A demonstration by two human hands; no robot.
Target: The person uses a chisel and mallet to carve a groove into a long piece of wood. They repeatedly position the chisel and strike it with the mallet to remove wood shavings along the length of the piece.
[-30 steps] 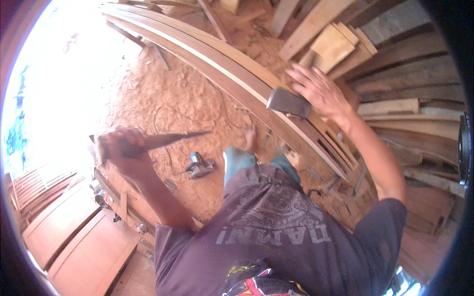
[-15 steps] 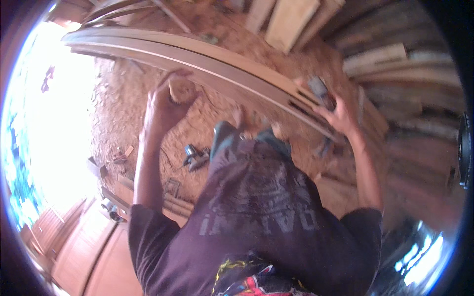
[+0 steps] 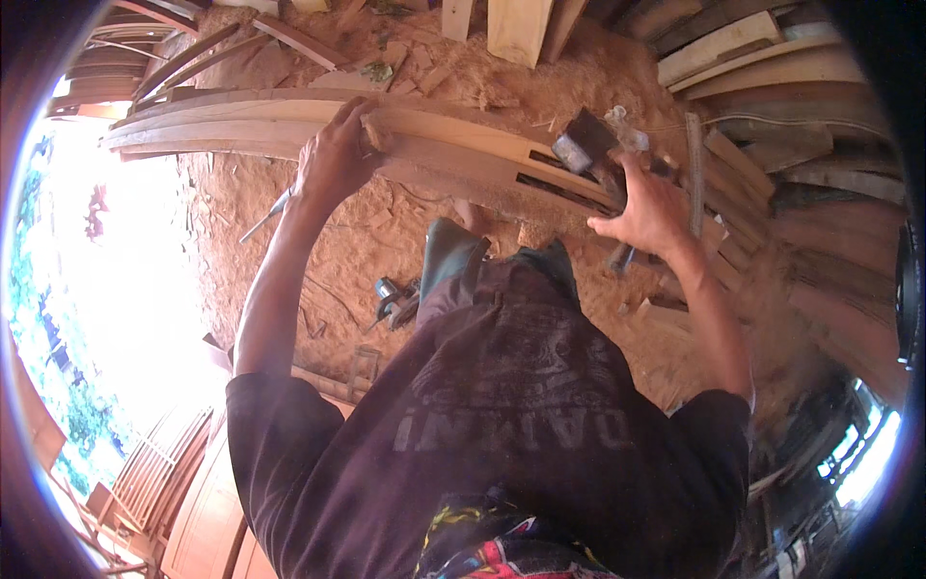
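Note:
Two long, pale wooden beams (image 3: 444, 135) lie side by side in front of me, with dark slots cut near their right end. My left hand (image 3: 333, 164) is closed above the beams' middle around what looks like a chisel. The chisel's round wooden butt (image 3: 374, 133) shows by the fingertips, and a thin shank (image 3: 265, 214) sticks out behind the wrist. My right hand (image 3: 656, 207) is closed on a hammer (image 3: 582, 140) with a blocky grey head, beside the slotted end. Its handle is mostly covered by my fingers.
A power tool (image 3: 395, 301) sits on the shaving-covered ground (image 3: 338, 270) by my legs. Boards (image 3: 521, 29) stand at the back, and stacked timber (image 3: 772, 68) fills the right. Curved wooden pieces (image 3: 188, 63) lie at the far left; panels (image 3: 207, 502) are at the lower left.
My left hand has risen with the chisel and is now over the beams. The hammer has turned, its head now lying toward the slots. The whole view has shifted.

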